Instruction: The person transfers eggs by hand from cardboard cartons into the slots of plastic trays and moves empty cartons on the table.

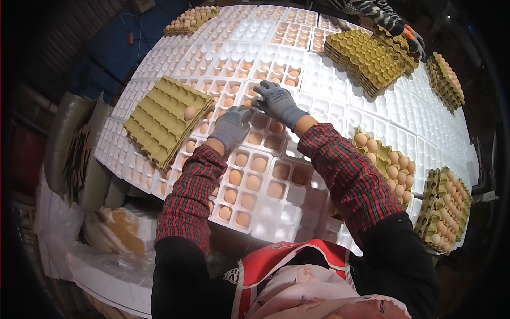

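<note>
Both my hands wear grey gloves and reach over white foam egg trays [276, 218] with square pockets. My left hand [232, 126] is low over a tray partly filled with brown eggs [235, 177], fingers loosely bent and thumb apart; I see nothing in it. Just to its right and farther out, my right hand [280, 103] has its fingers apart beside eggs in their pockets. What lies under both palms is hidden. To the left of my left hand a stack of yellow-green pulp egg trays [164, 119] carries a single egg [189, 112].
Pulp trays full of eggs [393, 167] stand right of my right arm, with another loaded stack [443, 210] at the right edge. A pile of pulp trays [366, 58] lies far right, near a co-worker's gloved hand [414, 42]. More eggs [191, 18] sit far left.
</note>
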